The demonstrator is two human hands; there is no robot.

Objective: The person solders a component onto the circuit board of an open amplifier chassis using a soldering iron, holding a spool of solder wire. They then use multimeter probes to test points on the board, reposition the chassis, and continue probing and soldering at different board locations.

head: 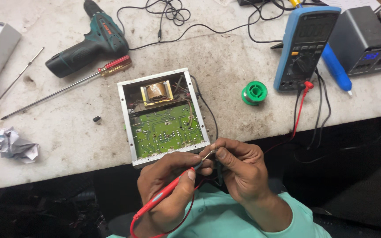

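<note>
An open metal chassis (126, 115) lies on the bench with a green circuit board (166, 130) and a small transformer (156, 92) inside. My left hand (166, 187) holds a red multimeter probe (166, 194) by its shaft, tip pointing up and right. My right hand (241, 169) pinches at the probe's metal tip, just off the chassis's near right corner; a black probe seems to sit between the hands. A blue multimeter (303, 46) stands at the upper right with red and black leads (303, 103) plugged in.
A cordless drill (89, 42), a red-handled long screwdriver (67, 86) and a yellow-handled one (5, 94) lie at left. Crumpled paper (12, 144), a green solder spool (254, 92), a grey soldering station (361, 39), a blue tube (336, 70) and black cables (173, 17) surround the work.
</note>
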